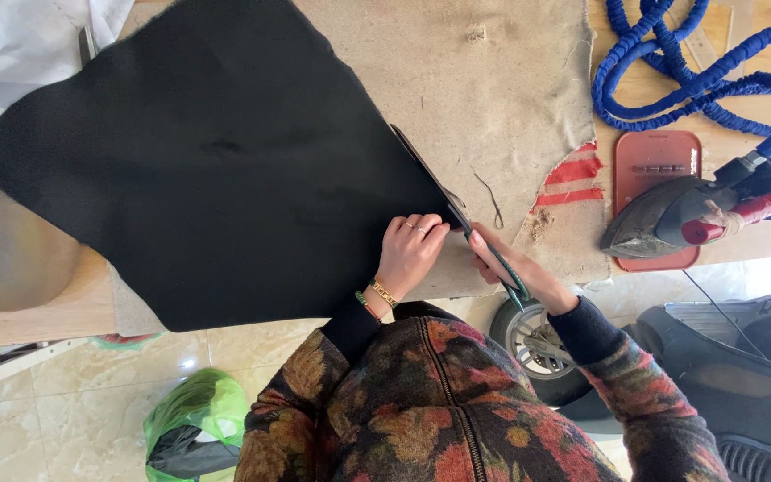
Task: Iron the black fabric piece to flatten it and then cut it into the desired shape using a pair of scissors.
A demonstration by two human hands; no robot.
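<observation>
A large black cloth [216, 161] lies spread over a table covered with tan burlap [493, 80]. My left hand [408, 254], wearing rings and a gold bracelet, presses flat on the cloth's near right edge. My right hand [519, 268] grips green-handled scissors [484, 245] whose blades run along that edge, with a narrow cut strip [421, 165] of black cloth lifting away beside them.
A heavy iron [698, 214] rests on a red pad [658, 165] at the right, a coiled blue hose [680, 62] behind it. White cloth [20, 45] lies at the far left. Below the table are a green plastic bag [198, 419], a wheel [537, 344] and tiled floor.
</observation>
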